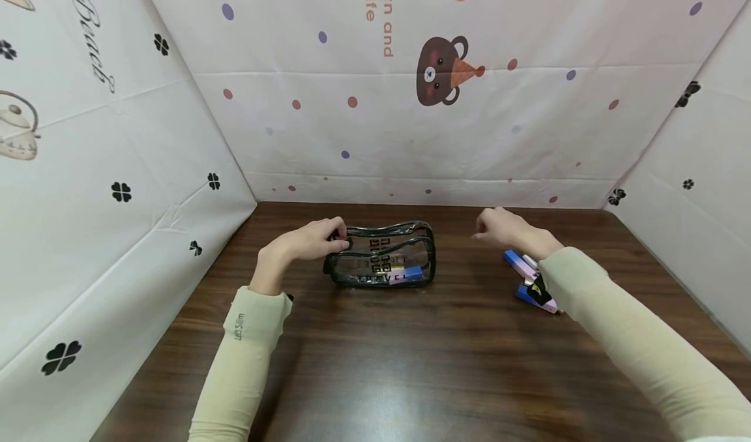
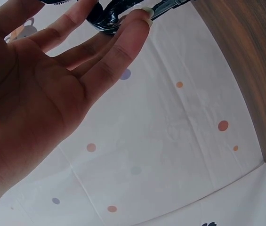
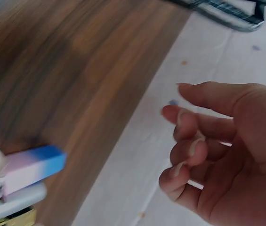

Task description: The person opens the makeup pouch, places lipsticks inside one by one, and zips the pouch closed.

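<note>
A clear pouch (image 1: 419,253) with black trim and dark lettering stands upright on the table. My left hand (image 1: 308,241) pinches its top edge at the left end, thumb and fingertips curled on the trim. In the left wrist view the pouch's black trim (image 2: 107,23) shows between the fingers. Inside the pouch lie a blue-and-pink box (image 1: 412,274) and something gold. Off to the pouch's right, my right hand (image 1: 509,228) hangs above the table with loosely curled fingers and nothing in them, as the right wrist view also shows.
Beneath the right forearm lies a small group of items: a blue-and-pink box (image 1: 517,263), another one (image 1: 536,300), and a white piece (image 3: 20,202) beside a gold one (image 3: 17,219). Patterned white sheets (image 1: 375,135) wall the dark wooden table (image 1: 375,357) at the back and sides.
</note>
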A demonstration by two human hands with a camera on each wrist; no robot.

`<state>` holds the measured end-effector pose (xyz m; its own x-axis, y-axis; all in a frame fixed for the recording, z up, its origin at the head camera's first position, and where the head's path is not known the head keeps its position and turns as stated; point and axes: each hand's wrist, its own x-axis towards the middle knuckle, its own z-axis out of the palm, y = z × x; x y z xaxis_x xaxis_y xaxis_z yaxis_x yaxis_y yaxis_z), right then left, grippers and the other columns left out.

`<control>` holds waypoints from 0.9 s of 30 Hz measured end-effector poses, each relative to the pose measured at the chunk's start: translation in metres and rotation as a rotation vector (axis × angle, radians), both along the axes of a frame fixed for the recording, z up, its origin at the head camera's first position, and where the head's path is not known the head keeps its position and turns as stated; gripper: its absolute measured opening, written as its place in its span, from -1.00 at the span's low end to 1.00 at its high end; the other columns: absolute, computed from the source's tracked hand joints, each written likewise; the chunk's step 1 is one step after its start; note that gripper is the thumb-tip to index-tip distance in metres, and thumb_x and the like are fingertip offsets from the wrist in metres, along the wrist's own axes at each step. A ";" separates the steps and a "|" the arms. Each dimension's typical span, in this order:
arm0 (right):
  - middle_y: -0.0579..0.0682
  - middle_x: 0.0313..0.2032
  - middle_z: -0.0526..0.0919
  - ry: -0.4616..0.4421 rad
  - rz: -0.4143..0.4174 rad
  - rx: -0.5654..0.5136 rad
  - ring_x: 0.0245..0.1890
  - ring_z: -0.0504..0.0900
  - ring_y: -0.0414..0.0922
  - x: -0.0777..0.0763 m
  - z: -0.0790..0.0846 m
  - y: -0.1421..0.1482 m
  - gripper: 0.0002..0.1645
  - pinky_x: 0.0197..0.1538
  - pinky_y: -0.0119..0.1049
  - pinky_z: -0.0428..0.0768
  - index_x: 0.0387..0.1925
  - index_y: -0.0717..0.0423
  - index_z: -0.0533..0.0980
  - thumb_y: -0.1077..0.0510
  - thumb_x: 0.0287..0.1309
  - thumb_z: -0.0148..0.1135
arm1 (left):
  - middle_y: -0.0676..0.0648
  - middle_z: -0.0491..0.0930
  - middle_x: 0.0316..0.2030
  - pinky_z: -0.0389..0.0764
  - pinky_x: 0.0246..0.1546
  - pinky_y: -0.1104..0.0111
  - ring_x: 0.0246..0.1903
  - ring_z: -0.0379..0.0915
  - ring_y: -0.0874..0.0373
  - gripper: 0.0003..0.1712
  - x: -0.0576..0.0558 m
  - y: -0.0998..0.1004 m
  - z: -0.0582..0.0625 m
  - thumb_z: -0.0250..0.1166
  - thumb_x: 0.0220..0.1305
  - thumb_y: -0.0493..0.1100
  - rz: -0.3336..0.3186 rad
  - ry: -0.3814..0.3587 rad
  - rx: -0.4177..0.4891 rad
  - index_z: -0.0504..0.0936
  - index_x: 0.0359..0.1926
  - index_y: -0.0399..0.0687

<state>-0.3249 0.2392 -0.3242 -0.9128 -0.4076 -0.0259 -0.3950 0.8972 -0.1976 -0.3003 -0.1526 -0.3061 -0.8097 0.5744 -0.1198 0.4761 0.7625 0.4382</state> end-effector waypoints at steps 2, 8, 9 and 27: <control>0.06 -0.45 0.65 -0.021 -0.041 0.040 -0.52 0.53 -0.11 -0.001 -0.005 0.009 -0.80 -0.44 -0.18 0.49 -0.42 0.21 0.62 0.12 0.16 0.28 | -0.13 0.48 -0.26 0.36 -0.30 0.28 -0.38 0.34 0.10 -0.76 0.000 0.000 0.000 0.08 0.45 -0.06 -0.001 0.002 -0.002 0.42 -0.05 -0.13; 0.10 -0.43 0.58 -0.136 -0.143 0.098 -0.48 0.51 -0.08 -0.003 -0.019 0.033 -0.77 -0.46 -0.21 0.42 -0.37 0.23 0.55 0.11 0.14 0.32 | -0.14 0.48 -0.21 0.37 -0.27 0.27 -0.35 0.34 0.09 -0.75 0.000 0.001 0.000 0.07 0.45 -0.06 0.002 0.002 -0.011 0.42 -0.03 -0.13; 0.13 -0.41 0.58 -0.150 -0.153 0.110 -0.46 0.52 -0.05 -0.003 -0.022 0.037 -0.74 -0.45 -0.19 0.44 -0.33 0.26 0.54 0.11 0.13 0.33 | -0.14 0.48 -0.21 0.37 -0.27 0.27 -0.34 0.34 0.09 -0.75 0.000 0.001 0.000 0.07 0.45 -0.06 0.002 0.001 -0.013 0.42 -0.02 -0.13; 0.30 -0.17 0.58 -0.282 -0.225 0.207 -0.32 0.53 0.04 -0.002 -0.037 0.064 -0.72 -0.39 -0.14 0.43 -0.21 0.28 0.50 0.22 0.05 0.31 | -0.13 0.49 -0.24 0.36 -0.30 0.28 -0.37 0.34 0.10 -0.76 0.001 0.002 0.002 0.09 0.44 -0.06 0.004 0.005 -0.024 0.43 -0.05 -0.12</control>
<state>-0.3264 0.3030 -0.3612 -0.9239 -0.1590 -0.3480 -0.1411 0.9870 -0.0766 -0.2996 -0.1501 -0.3036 -0.8126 0.5684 -0.1290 0.4754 0.7744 0.4174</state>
